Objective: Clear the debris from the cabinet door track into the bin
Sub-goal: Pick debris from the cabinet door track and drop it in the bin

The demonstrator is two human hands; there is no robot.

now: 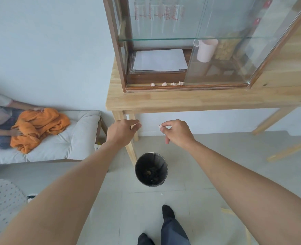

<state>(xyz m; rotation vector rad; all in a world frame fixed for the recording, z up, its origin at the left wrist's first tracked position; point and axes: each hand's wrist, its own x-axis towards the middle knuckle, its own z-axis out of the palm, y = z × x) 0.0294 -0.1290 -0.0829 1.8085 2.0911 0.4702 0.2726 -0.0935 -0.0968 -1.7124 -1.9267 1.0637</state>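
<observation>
Several small white crumpled debris bits (167, 84) lie in the wooden door track (208, 86) of the glass cabinet on the table. A black bin (151, 169) with dark rubbish inside stands on the floor below. My right hand (177, 131) is above and slightly right of the bin, with a small white debris bit (160, 126) pinched between thumb and fingertip. My left hand (122, 132) hovers under the table's edge beside the table leg; its fingers are curled together and what they hold, if anything, is hidden.
The wooden table (181, 101) bears the glass cabinet (190, 41), whose sliding glass door (220, 59) stands partly to the right. A table leg (131, 147) rises beside the bin. A person sits on a cushioned bench (66, 138) with an orange cloth at the left. A white scrap (162, 193) lies on the floor.
</observation>
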